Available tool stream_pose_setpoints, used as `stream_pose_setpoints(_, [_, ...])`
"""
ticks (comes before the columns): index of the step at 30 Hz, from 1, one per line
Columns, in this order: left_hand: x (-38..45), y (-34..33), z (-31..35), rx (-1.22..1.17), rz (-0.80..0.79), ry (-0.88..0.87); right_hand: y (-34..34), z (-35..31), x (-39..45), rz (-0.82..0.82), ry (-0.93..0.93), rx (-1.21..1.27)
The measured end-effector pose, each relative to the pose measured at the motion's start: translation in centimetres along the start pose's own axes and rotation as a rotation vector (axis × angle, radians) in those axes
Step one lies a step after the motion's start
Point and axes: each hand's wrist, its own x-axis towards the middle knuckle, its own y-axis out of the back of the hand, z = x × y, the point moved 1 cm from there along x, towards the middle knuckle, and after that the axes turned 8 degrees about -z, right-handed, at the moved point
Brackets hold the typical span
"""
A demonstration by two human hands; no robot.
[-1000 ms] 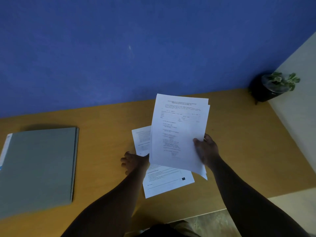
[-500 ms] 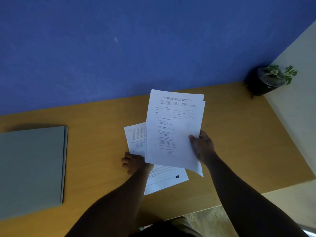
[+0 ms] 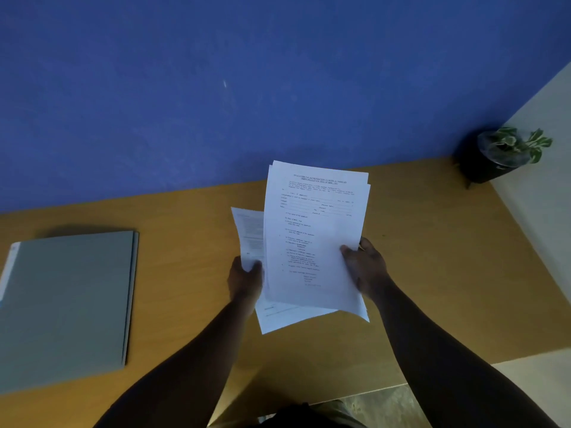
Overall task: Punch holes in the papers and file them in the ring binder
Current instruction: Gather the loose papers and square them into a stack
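Note:
My right hand [image 3: 366, 268] grips a small stack of printed sheets [image 3: 312, 230] by its right edge, held up over the middle of the wooden desk [image 3: 191, 230]. My left hand [image 3: 245, 281] pinches the left edge of another printed sheet [image 3: 248, 234], lifted off the desk and partly hidden behind the stack. A grey ring binder [image 3: 66, 301] lies closed and flat on the desk at the left, apart from both hands. No hole punch is in view.
A blue wall [image 3: 247, 88] runs along the desk's far edge. A small potted plant [image 3: 502, 152] stands at the desk's far right corner, next to a pale wall [image 3: 543, 196]. The desk's near edge [image 3: 370, 389] crosses the bottom right.
My left hand went from resting flat on the lower sheet to gripping its left edge and lifting it. The stack in my right hand stayed raised.

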Motion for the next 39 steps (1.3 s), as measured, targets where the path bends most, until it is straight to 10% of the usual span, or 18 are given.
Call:
stream_pose_setpoints(20, [-1.5,9.2,4.1,-0.252,-0.384,-0.26,-6.6,-0.9,0.1,-0.088,0.003,-0.148])
stream_pose_setpoints(39, [-1.7,9.5,4.4,-0.14,-0.384,-0.249,-9.4,-0.8,-1.9,-0.145,0.027,-0.016])
